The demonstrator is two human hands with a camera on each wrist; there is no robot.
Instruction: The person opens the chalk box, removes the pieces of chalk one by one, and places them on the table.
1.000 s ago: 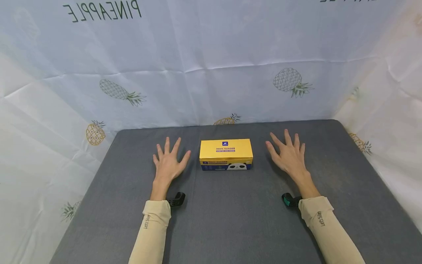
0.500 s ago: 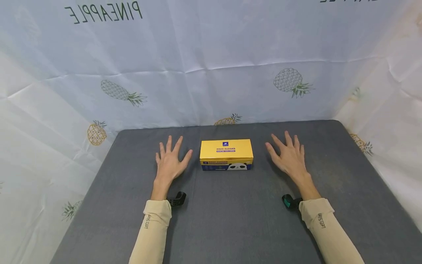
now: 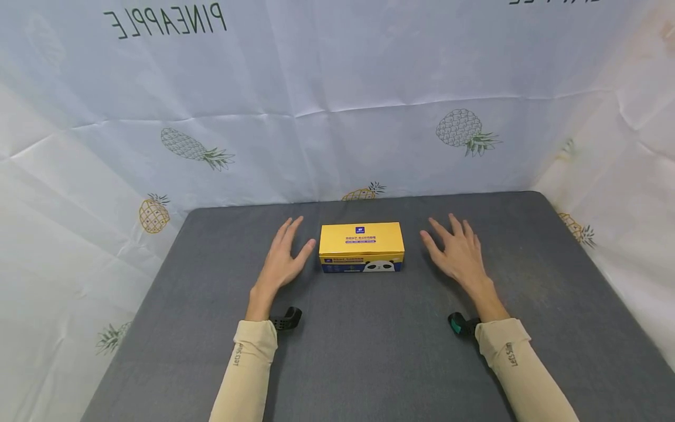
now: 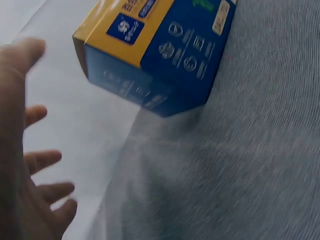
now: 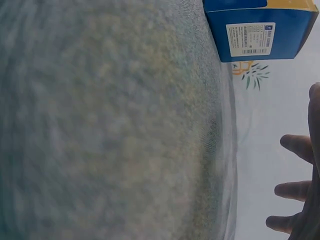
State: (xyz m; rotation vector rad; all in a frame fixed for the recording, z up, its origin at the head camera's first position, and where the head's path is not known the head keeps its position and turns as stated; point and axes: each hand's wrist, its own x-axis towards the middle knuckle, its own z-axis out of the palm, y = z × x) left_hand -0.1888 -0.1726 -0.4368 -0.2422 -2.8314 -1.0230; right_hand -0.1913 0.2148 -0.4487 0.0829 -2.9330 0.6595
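Note:
A yellow and blue cardboard box [image 3: 361,240] with a panda face on its front lies on the grey table between my two hands. My left hand [image 3: 280,264] hovers just left of it, thumb nearest the box, fingers extended and holding nothing. On the other side, my right hand [image 3: 460,255] is spread with a wider gap to the box. The left wrist view shows the box's blue end [image 4: 125,82] apart from the fingers. In the right wrist view, a white label [image 5: 250,39] with a barcode is on the opposite end.
The dark grey table [image 3: 364,351] has rounded far corners. Behind it hangs a pale curtain [image 3: 337,70] printed with pineapples, which also runs along both sides. A black band with a small device [image 3: 287,318] is on the left wrist, and a similar device [image 3: 460,323] on the right.
My left hand has shifted right toward the box and turned, its fingers closer together. The right hand has moved slightly left. The box stays in place.

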